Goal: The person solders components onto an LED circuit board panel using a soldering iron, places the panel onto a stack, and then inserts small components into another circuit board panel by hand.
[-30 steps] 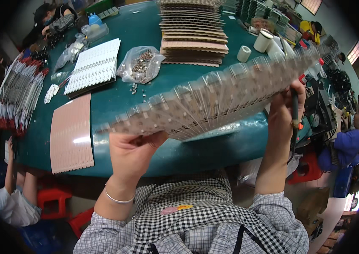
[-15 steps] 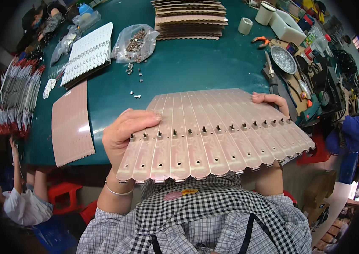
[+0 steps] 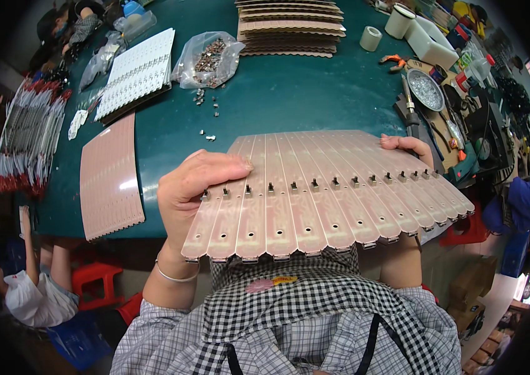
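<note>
A wide pinkish circuit board panel, scored into several long strips with a scalloped near edge, is held up tilted in front of my apron. My left hand grips its left side, fingers on top and the thumb hidden. On the far right edge my right hand is closed, with its fingertips over the top and the rest behind the board. A row of small black-knobbed slide switches stands across the strips. Metal connectors show under the near edge.
Another pink panel lies at left, below a stack of white boards. A plastic bag of small metal parts lies beyond, with loose pieces nearby. More panels are stacked at the back. A soldering iron and metal dish are at right.
The view has shifted slightly, so the tabletop items appear a little further right. The panel's near edge sits slightly higher in the picture. Both hands keep their hold on it.
</note>
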`<action>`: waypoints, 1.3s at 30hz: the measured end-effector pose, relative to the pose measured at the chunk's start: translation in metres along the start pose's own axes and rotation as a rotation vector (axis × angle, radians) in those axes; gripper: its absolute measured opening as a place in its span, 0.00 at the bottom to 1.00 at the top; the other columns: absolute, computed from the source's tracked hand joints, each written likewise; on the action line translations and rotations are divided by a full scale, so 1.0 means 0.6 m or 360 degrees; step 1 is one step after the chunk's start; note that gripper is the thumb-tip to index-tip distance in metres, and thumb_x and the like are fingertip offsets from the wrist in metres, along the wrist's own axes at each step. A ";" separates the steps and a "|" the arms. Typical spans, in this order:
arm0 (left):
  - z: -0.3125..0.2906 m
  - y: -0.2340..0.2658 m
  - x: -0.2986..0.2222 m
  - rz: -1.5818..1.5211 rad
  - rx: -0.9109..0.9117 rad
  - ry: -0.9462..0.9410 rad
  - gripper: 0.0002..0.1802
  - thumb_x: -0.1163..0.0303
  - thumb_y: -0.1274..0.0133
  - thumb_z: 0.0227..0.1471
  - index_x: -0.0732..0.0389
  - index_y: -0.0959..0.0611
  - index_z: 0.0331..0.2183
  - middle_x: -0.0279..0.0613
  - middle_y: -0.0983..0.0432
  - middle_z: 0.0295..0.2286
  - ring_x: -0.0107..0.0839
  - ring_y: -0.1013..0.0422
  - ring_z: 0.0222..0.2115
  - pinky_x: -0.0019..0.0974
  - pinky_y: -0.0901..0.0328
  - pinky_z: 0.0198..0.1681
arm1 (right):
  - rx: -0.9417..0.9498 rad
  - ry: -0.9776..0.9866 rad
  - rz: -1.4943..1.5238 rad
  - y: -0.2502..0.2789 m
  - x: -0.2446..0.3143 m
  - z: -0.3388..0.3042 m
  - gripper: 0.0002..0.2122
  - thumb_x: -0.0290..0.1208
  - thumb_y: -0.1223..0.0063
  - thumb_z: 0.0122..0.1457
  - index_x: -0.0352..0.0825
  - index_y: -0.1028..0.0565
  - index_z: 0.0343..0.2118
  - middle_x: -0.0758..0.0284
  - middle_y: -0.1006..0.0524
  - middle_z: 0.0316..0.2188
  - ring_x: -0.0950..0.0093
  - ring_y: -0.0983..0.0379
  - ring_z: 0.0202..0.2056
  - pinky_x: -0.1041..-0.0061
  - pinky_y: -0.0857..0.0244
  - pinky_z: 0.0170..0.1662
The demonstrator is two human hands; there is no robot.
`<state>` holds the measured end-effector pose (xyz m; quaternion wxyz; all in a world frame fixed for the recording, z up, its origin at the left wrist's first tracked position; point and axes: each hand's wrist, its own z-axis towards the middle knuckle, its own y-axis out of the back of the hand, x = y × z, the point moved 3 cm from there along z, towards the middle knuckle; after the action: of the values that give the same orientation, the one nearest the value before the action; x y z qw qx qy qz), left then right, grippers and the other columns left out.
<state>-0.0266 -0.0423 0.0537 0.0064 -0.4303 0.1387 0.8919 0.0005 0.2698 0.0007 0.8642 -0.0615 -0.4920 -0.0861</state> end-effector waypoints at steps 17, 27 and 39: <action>0.002 0.001 0.009 0.0022 -0.0022 -0.0072 0.19 0.68 0.35 0.36 0.66 0.15 0.34 0.47 0.19 0.32 0.35 0.24 0.32 0.32 0.33 0.37 | 0.0025 0.0170 -0.0055 0.009 -0.035 0.011 0.21 0.36 0.42 0.54 0.28 0.32 0.46 0.58 0.25 0.41 0.70 0.28 0.45 0.71 0.35 0.52; 0.001 0.000 0.001 0.0003 -0.0043 -0.0032 0.19 0.70 0.35 0.37 0.67 0.15 0.35 0.48 0.19 0.32 0.36 0.24 0.33 0.34 0.32 0.38 | -0.0065 0.0179 -0.0035 0.003 -0.024 0.005 0.21 0.36 0.43 0.54 0.28 0.32 0.46 0.59 0.25 0.41 0.69 0.28 0.45 0.70 0.36 0.53; 0.000 -0.008 -0.003 0.0014 -0.0112 0.0094 0.16 0.66 0.39 0.42 0.67 0.15 0.33 0.49 0.19 0.33 0.37 0.24 0.34 0.34 0.31 0.39 | -0.0233 0.0166 -0.0390 0.001 -0.019 -0.002 0.17 0.36 0.46 0.56 0.30 0.29 0.44 0.62 0.24 0.40 0.73 0.28 0.42 0.74 0.34 0.47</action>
<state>-0.0247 -0.0377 0.0540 -0.0167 -0.4559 0.1091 0.8832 -0.0042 0.2709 -0.0095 0.8648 -0.0593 -0.4425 -0.2298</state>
